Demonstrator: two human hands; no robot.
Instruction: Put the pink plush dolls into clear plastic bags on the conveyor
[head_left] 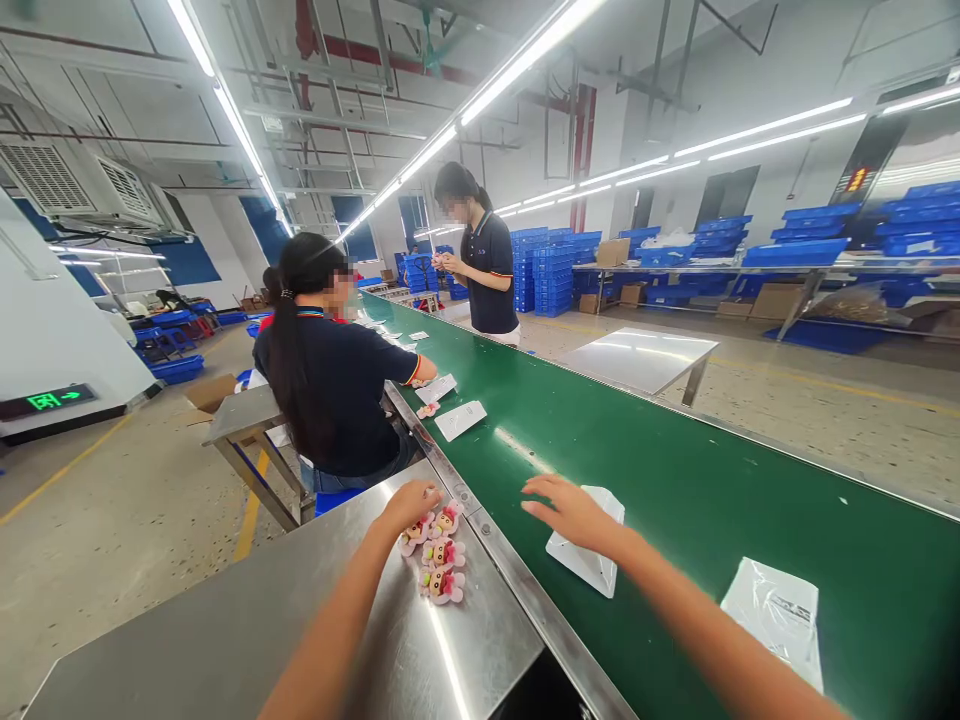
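My left hand [411, 505] is over the steel table, its fingers bent inward above several pink bunny-eared figures. What its fingertips hold, if anything, is too small to make out. One figure [416, 535] is partly covered by this hand, and another figure [442, 585] lies nearest me. My right hand [574, 512] reaches over the green conveyor belt with thumb and fingers apart. Beneath it lies a white packet [600, 570], partly hidden by the palm; whether they touch I cannot tell.
Another white packet [776, 610] lies on the green belt [675, 500] at right. Farther up are a white packet [460, 420] and a pink figure [427, 410], near a seated co-worker [337, 370]. A standing co-worker [487, 260] is across the belt. A metal rail [510, 565] edges the steel table [225, 620].
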